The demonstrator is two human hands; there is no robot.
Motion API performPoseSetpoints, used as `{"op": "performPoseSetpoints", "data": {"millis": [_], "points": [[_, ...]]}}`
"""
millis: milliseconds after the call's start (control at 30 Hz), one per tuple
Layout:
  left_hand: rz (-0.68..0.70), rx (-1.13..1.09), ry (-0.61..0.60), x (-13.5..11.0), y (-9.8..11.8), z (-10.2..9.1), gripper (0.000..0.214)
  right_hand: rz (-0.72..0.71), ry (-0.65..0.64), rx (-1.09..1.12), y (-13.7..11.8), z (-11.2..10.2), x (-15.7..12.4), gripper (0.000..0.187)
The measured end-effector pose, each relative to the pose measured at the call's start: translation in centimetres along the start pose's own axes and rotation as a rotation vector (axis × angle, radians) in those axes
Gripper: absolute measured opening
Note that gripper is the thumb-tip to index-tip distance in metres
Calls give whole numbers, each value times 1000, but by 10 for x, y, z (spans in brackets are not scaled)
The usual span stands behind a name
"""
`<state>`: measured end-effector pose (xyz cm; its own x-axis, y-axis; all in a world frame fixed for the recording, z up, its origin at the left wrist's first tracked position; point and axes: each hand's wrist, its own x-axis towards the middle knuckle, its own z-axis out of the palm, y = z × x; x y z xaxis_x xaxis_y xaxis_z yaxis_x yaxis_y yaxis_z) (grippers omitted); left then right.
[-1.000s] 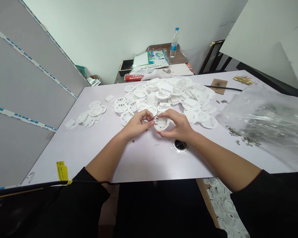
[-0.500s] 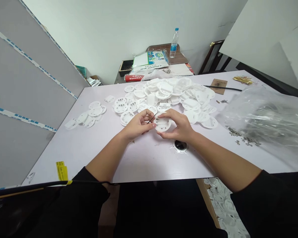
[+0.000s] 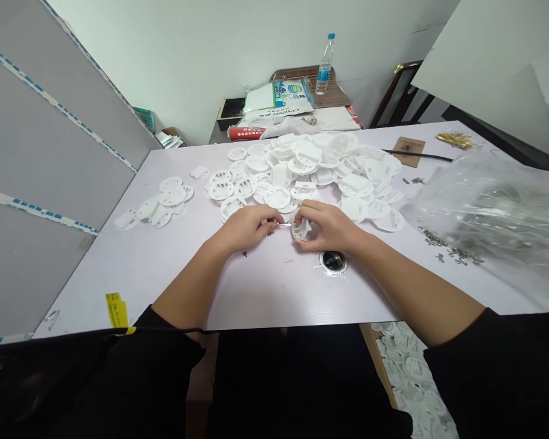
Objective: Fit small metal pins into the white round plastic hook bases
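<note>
My right hand (image 3: pixel 327 227) grips a round white plastic part (image 3: pixel 299 230) by its edges, between the thumb and fingers. The part stands tilted, partly edge-on, with small slots or contacts showing on its face. Pinched in my left hand (image 3: pixel 251 228) is a thin, shiny metal tool (image 3: pixel 283 225); its exact kind is unclear. The tool's tip reaches the left side of the white part. Tiny metal pieces (image 3: pixel 271 233) lie just below my left fingertips. Right behind both hands spreads a heap of similar white round parts (image 3: pixel 277 196).
A smaller group of white parts (image 3: pixel 172 194) lies at left. On the right are a clear plastic bag (image 3: pixel 498 213), loose metal clips (image 3: pixel 460 255) and brass-coloured pieces (image 3: pixel 455 140). A round table grommet (image 3: pixel 333 262) sits below my right hand. A water bottle (image 3: pixel 324 67) stands behind.
The white part has turned from facing me to nearly edge-on. My left hand has shifted slightly left, and the tool now lies nearly level instead of slanted.
</note>
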<state>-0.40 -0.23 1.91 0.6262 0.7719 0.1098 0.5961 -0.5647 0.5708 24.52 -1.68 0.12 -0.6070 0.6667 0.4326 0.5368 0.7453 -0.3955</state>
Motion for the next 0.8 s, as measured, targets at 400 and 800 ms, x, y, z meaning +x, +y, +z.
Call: {"op": "performPoseSetpoints", "data": {"millis": [400,800], "points": [[84,180,-45,0,-2,15,29,54,-64,31,-2,4,0,29],[79,143,-63,2,-4,16,30,59,-70,34,-2,4,1,29]]}}
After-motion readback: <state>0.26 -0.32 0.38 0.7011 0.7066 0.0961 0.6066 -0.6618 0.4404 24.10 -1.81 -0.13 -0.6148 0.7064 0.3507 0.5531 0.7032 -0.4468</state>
